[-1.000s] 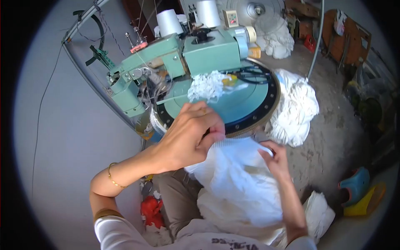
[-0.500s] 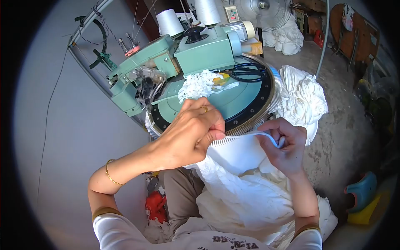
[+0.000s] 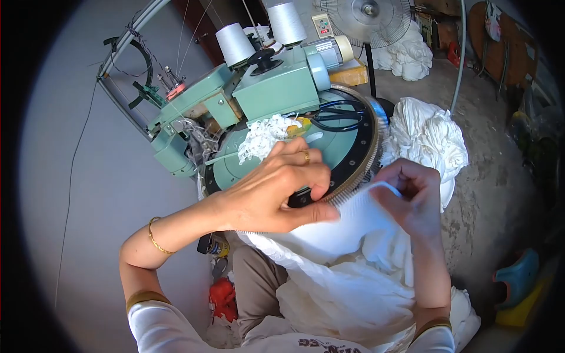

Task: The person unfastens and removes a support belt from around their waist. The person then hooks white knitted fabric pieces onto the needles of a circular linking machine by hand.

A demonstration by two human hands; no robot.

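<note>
A green linking machine (image 3: 276, 88) with a round needle dial (image 3: 360, 154) stands in front of me. White knitted fabric (image 3: 347, 253) hangs from the dial's near rim down onto my lap. My left hand (image 3: 276, 188) presses the fabric's ribbed edge against the dial's needles with thumb and fingers. My right hand (image 3: 415, 197) pinches the same edge further right and holds it stretched towards the rim. A small heap of white knit scraps (image 3: 262, 136) and black-handled scissors (image 3: 335, 115) lie on top of the dial.
Two white thread cones (image 3: 235, 42) stand behind the machine. A floor fan (image 3: 368, 15) and piles of white fabric (image 3: 426, 132) sit to the right on the concrete floor. Blue and yellow footwear (image 3: 515, 282) lies at the far right. A grey wall is at the left.
Both hands have lifted the fabric edge up to the dial rim. My right hand moved up and right, stretching the edge; my left hand now presses it flat on the needles.
</note>
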